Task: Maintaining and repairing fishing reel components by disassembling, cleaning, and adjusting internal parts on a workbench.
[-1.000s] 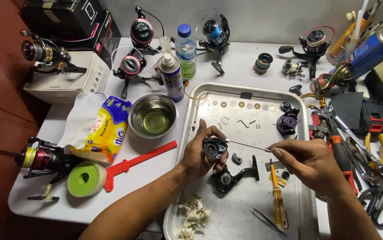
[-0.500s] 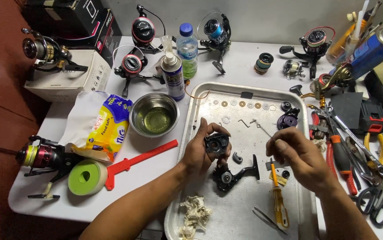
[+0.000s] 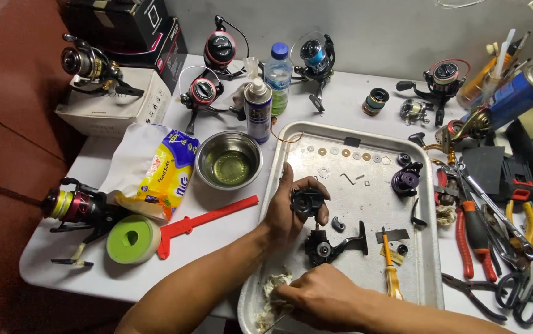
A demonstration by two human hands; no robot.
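Over the metal tray [image 3: 428, 272], my left hand [image 3: 286, 213] grips the black reel part [image 3: 307, 201], fingers closed around it. My right hand [image 3: 322, 295] pinches the white rag [image 3: 272, 297] at the tray's near end. I hold the part steady above the tray and wipe gently.

Your left hand [image 3: 288, 210] grips a small reel part [image 3: 307, 201] of matt black plastic or metal; which one cannot be told. Your right hand [image 3: 322, 295] rests on a wad of rough, off-white cloth [image 3: 271, 295]. Both lie over a tray [image 3: 427, 272] of dull, scuffed grey metal. On it, the reel body [image 3: 331, 246] looks satin black, and the screwdriver [image 3: 391, 272] has a glossy amber plastic handle. Beside the tray, note the polished steel bowl [image 3: 229, 161], the matt red plastic caliper [image 3: 208, 218] and the glossy printed plastic packet [image 3: 166, 175] on the smooth white table [image 3: 217, 260].
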